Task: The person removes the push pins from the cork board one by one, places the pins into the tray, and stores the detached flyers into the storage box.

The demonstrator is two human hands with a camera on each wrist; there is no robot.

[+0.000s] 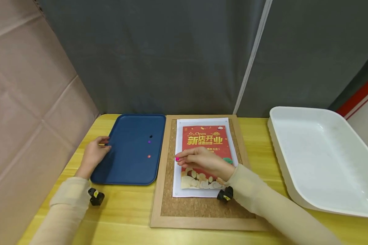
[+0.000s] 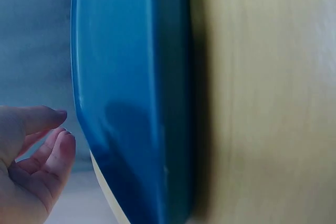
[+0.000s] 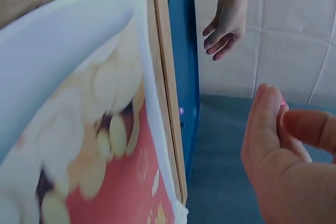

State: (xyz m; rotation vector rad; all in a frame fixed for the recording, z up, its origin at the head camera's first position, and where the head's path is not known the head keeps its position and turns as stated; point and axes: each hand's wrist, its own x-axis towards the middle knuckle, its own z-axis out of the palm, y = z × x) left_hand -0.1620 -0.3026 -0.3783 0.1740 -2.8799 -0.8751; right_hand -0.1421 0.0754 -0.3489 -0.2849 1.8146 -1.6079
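Note:
My right hand (image 1: 203,160) pinches a small pink pushpin (image 1: 177,159) between thumb and fingertips, above the left edge of a red poster (image 1: 202,136). In the right wrist view only a speck of the pink pushpin (image 3: 283,101) shows. The poster lies on a larger white sheet (image 1: 179,136) on a wood-framed cork board (image 1: 202,212). My left hand (image 1: 95,154), fingers loosely bent, hovers at the left edge of a blue tray (image 1: 125,149) and holds nothing. Inside the tray lie a black pushpin (image 1: 151,136), a purple pushpin (image 1: 149,142) and a red pushpin (image 1: 149,156).
A deep white plastic bin (image 1: 277,149) stands at the right on the yellow wooden table (image 1: 125,207). Behind the table hangs a dark grey curtain (image 1: 156,61), and pale cloth (image 1: 27,102) covers the left side. The tray sits just left of the cork board.

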